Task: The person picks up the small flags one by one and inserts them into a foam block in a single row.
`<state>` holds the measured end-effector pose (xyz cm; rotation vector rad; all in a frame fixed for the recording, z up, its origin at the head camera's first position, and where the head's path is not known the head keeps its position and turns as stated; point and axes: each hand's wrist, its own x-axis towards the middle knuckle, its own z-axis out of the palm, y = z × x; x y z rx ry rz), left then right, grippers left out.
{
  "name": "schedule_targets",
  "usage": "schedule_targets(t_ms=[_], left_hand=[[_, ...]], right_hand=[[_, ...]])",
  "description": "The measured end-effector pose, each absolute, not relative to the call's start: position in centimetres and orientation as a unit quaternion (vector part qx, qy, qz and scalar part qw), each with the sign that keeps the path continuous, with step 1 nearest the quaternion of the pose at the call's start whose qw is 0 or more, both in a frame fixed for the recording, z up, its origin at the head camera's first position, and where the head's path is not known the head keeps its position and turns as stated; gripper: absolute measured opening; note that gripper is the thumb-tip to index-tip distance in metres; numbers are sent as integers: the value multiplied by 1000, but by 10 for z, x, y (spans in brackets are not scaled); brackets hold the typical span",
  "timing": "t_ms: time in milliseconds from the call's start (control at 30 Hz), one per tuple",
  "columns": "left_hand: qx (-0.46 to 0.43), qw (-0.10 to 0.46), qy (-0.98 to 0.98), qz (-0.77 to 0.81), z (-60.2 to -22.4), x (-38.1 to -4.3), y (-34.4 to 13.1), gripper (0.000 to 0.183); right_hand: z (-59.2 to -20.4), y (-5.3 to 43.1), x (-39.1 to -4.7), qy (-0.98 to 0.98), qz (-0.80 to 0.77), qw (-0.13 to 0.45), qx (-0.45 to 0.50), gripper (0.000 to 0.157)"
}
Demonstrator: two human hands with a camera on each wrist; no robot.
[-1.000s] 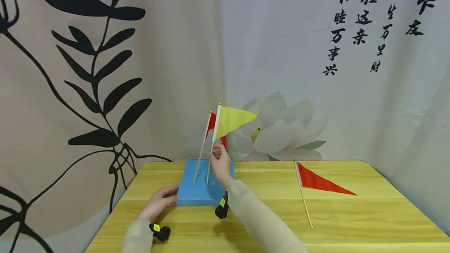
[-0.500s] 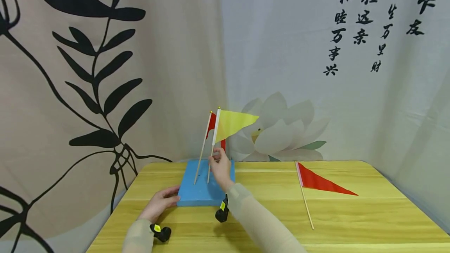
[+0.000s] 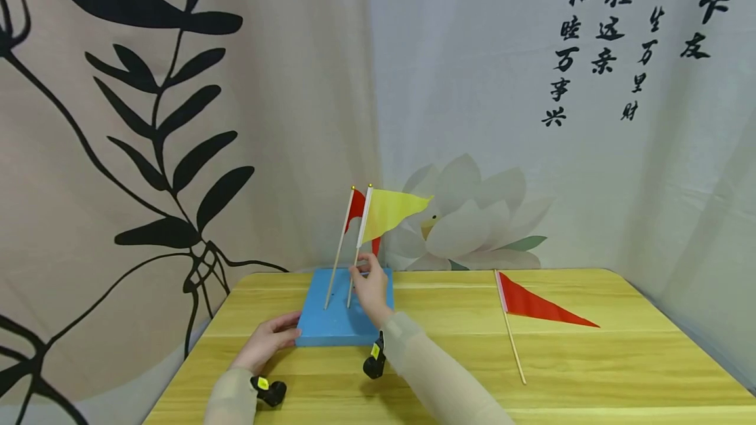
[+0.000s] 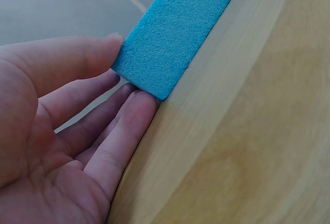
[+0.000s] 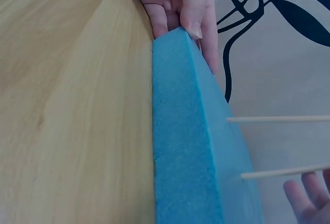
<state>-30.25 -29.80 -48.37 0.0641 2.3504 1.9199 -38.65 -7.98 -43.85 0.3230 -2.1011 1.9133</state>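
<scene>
A person sits or stands at a yellow wooden table [image 3: 461, 359], seen from the head camera, with both hands at a flat blue block [image 3: 333, 325] left of the table's middle. 2 pennants on thin sticks rise from the block's top, both leaning slightly to the right.

The right hand [image 3: 371, 286] pinches the stick of the yellow flag [image 3: 386, 215] between thumb and fingers, below the cloth; the stick's foot meets the block, though how deep it sits cannot be told. Just to its left stands the red flag [image 3: 354, 205], partly hidden behind the yellow one.

The left hand [image 3: 270, 340] rests at the block's near left corner, fingers extended and spaced slightly apart, their tips against the left side and the thumb tip at the top edge.

Well apart, on the right side of the table, lies 1 more red pennant [image 3: 534, 300], its point to the right and its stick toward the near edge.

Both wrists, in pale sleeves, carry small black cameras [image 3: 375, 363]. Behind hangs a pale curtain [image 3: 307, 117] printed with a black leafy plant [image 3: 152, 233] on the left, and a white lotus [image 3: 478, 225] and black Chinese writing [image 3: 569, 29] on the right.
</scene>
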Motion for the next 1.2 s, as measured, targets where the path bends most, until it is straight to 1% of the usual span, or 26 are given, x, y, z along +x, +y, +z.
schedule_targets(t_ms=[133,233,367,433,700,833,1033,1200], left_hand=[[25,58,772,633,-484,-304,-295,54],[28,63,770,634,-485,-305,-294,55],[33,67,770,633,-488,-306,-292,56],[32,68,769,634,-488,-307,-291,56],[31,64,769,635,-487,-309,-291,55],[36,60,773,631,-487,-310,-292,55],[26,60,774,630,-485,-309,-295,57],[18,59,774,631,-484,-307,-297,57]], right_hand=[[-440,-74,-386,-732,657,137,115,20],[-440,-67,-386,-726,663,131,129,26],[-440,-49,-384,-713,675,122,145,32],[-439,-36,-383,-711,678,118,142,31],[-439,36,-372,-718,671,134,128,25],[-440,76,-363,-723,671,126,111,21],[-444,137,-348,-731,673,89,71,31],[-439,182,-344,-767,636,78,45,34]])
